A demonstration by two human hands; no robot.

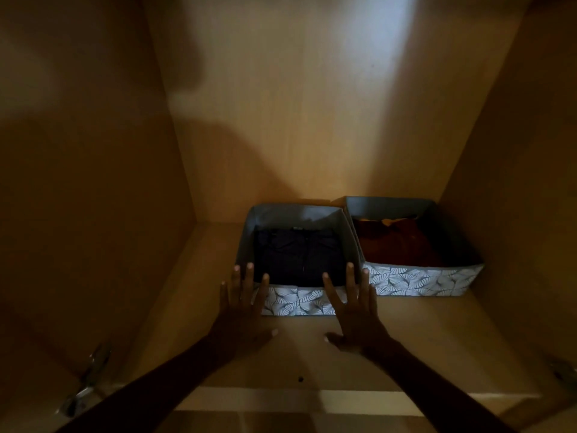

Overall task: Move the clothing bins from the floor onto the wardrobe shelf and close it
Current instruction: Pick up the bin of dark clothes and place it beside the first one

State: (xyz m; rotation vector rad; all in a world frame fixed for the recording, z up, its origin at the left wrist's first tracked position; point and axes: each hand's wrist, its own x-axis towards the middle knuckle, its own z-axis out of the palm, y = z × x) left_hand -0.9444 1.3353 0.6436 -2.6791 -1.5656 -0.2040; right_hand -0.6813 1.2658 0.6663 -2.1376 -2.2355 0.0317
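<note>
I see the wooden wardrobe shelf (pixel 437 332) carrying two patterned bins: navy-clothes bin (pixel 296 303) centre, rust-clothes bin (pixel 418 281) touching at its 2 o'clock.

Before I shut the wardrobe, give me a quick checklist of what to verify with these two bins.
1. Left bin on the shelf: ok.
2. Right bin on the shelf: ok.
3. Bins lined up: not ok, the left bin's front sits nearer the shelf edge than the right one's.
4. Clothes below the rims: ok in both.
5. Hands clear: not ok, left hand and right hand are flat against the left bin's front.
6. Door free to swing: cannot tell, only a hinge shows.
</note>
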